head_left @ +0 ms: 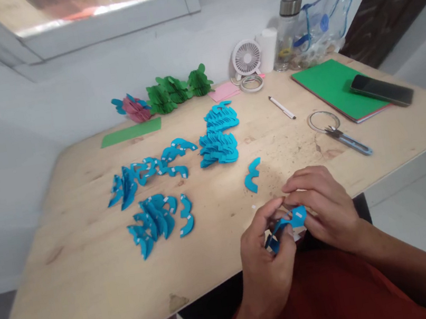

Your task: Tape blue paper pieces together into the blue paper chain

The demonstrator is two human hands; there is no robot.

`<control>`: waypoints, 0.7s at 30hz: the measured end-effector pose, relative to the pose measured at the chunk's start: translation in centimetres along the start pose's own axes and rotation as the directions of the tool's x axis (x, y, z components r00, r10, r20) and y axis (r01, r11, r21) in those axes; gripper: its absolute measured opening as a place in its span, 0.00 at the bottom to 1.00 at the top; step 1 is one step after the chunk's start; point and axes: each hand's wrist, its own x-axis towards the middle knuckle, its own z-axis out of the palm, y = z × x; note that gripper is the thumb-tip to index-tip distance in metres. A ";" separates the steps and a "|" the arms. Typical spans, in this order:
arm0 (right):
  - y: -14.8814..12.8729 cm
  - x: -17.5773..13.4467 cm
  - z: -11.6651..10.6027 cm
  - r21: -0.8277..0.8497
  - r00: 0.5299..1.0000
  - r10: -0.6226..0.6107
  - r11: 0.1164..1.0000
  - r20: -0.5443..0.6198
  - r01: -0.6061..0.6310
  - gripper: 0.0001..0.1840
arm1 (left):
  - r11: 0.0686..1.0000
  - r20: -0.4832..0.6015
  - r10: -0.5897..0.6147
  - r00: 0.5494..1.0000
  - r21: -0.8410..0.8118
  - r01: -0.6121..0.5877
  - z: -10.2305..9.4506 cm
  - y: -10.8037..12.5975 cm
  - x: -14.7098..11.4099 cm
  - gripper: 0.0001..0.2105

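Note:
Close to the table's front edge, my left hand (268, 250) pinches a folded blue paper cutout (298, 216) between thumb and fingers. A small white tape piece shows on the cutout's face. My right hand (321, 204) is closed at the cutout's right end, its fingertips meeting those of my left hand; part of the paper is hidden behind the fingers. Just beyond my hands lies a single wavy blue cutout (253, 176). Taped blue pieces (154, 221) spread over the left side, and two stacks of blue cutouts (218, 148) sit at the middle.
At the back stand green paper shapes (174, 89), a pink paper shape (135, 108), a small fan (246, 58) and a bottle (288, 33). To the right are a pen (282, 107), a tape roll (323, 121), a cutter (349, 140), green paper (330, 83) and a phone (382, 90).

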 end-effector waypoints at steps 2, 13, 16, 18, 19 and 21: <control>0.1 -0.1 0.1 0.002 1.000 0.011 1.000 0.010 -0.011 0.12 | 1.000 0.008 0.012 1.000 0.003 -0.012 0.0 -0.2 -0.1 0.18; 0.1 -0.9 0.3 0.217 0.950 0.158 0.951 0.270 -0.220 0.05 | 0.991 -0.117 -0.102 0.988 -0.093 0.091 -0.2 -0.7 0.6 0.22; 0.3 -1.3 0.3 0.251 0.917 0.338 0.888 0.211 -0.385 0.03 | 0.974 -0.097 -0.147 0.984 -0.185 0.127 -0.2 -0.6 0.6 0.21; 0.5 -1.4 0.3 0.305 0.861 0.474 0.806 0.183 -0.508 0.02 | 0.951 -0.109 -0.199 0.974 -0.261 0.165 0.0 -0.6 0.7 0.20; 0.5 -1.4 0.3 0.344 0.827 0.529 0.753 0.190 -0.561 0.01 | 0.936 -0.122 -0.230 0.966 -0.301 0.185 0.1 -0.6 0.7 0.19; 0.3 -1.3 0.3 0.430 0.762 0.602 0.637 0.241 -0.639 0.01 | 0.898 -0.148 -0.293 0.945 -0.381 0.218 0.3 -0.7 0.9 0.19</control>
